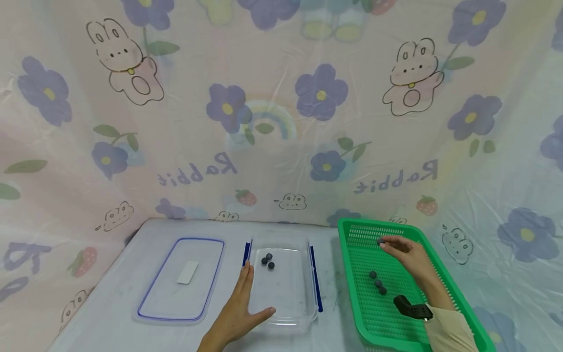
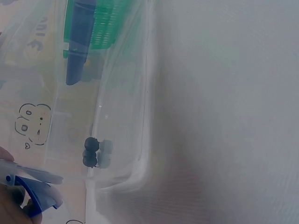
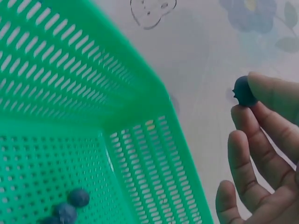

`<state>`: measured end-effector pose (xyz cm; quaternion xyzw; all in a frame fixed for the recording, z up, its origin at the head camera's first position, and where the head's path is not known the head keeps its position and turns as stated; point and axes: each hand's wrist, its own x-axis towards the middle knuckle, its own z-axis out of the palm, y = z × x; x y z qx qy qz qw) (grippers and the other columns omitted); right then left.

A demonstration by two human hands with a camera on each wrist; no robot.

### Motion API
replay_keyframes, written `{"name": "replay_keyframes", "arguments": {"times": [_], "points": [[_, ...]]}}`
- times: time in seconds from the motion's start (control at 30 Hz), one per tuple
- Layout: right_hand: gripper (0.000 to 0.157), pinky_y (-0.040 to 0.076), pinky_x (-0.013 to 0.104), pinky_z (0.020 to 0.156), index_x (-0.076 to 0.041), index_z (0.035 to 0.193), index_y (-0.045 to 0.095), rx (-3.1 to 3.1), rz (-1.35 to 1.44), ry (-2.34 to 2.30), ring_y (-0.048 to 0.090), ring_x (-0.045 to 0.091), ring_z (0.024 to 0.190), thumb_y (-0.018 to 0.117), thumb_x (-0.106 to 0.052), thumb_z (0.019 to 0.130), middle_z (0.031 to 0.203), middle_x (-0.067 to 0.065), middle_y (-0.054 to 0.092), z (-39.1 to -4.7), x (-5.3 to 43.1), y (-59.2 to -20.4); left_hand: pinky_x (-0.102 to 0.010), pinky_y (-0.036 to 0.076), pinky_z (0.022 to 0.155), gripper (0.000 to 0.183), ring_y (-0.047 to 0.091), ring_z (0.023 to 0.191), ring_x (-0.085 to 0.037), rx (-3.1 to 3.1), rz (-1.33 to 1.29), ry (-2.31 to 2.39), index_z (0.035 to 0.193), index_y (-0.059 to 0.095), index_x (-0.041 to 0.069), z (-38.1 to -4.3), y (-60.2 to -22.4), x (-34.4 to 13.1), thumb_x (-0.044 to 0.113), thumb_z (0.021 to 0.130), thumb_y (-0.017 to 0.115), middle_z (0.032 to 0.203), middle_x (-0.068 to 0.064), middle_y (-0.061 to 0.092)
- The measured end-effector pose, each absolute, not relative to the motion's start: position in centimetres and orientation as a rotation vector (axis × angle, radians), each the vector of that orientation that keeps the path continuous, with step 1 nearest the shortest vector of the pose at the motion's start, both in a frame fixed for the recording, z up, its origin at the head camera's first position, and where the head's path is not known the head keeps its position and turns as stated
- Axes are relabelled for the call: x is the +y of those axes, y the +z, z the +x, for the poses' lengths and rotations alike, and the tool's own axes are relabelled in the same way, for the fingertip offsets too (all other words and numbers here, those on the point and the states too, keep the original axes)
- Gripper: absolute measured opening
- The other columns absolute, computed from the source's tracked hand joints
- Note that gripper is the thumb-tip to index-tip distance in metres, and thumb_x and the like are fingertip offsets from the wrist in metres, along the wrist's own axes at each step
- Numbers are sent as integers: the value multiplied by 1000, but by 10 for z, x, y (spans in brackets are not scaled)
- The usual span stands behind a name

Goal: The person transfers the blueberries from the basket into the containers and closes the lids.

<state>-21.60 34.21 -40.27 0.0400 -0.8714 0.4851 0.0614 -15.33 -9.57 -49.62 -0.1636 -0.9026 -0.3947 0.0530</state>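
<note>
My right hand [image 1: 411, 259] pinches one blueberry [image 3: 244, 91] between thumb and fingertips; in the head view it is over the far part of a green basket [image 1: 354, 303]. Three more blueberries [image 1: 378, 283] lie on the basket floor. My left hand [image 1: 239, 305] rests against the left side of a clear plastic container [image 1: 281, 298], fingers straight and thumb spread across its near part. Three blueberries [image 1: 270, 265] sit together toward the far left of the container. The left wrist view catches fingers [image 2: 14, 210] at a blue side clip [image 2: 42, 196].
A clear lid [image 1: 164, 293] with a blue seal lies flat on the white table [image 1: 119, 298], left of the container. It bears a white label [image 1: 188, 272]. Another blue clip [image 1: 316, 278] hangs along the container's right side. A patterned curtain [image 1: 272, 146] stands behind.
</note>
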Motion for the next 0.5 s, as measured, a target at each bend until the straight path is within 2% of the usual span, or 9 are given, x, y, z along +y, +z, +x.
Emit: {"name": "replay_keyframes", "arguments": {"times": [0.07,0.2,0.27,0.5], "points": [[53,47,37,93,-2,133,56,-2616,135,1496,57,1,100,62,-38,95,117,4,63,-215,338,-400,-58,29,106,111,8,145,-31,-2744,-494,-1208,156,8,6,-153,-496,-95,57,80,71,162,-10,-3],[51,45,21,89,0,134,55,-2547,201,1625,56,3,104,62,-33,96,117,-3,62,-215,328,-396,-58,29,106,111,9,144,-33,-2737,-494,-1209,156,7,6,-153,-497,-94,57,80,72,162,-10,-2],[49,45,17,87,1,133,55,-2506,237,1693,57,3,104,63,-29,96,117,-6,62,-215,322,-394,-59,29,105,111,10,144,-33,-2732,-495,-1214,156,7,6,-153,-498,-94,56,80,72,162,-11,-2],[46,45,18,87,4,132,55,-2447,314,1780,58,10,105,63,-24,96,113,-4,64,-219,298,-389,-60,30,104,111,11,144,-35,-2714,-503,-1220,156,7,7,-153,-498,-94,55,81,72,162,-12,-1]]}}
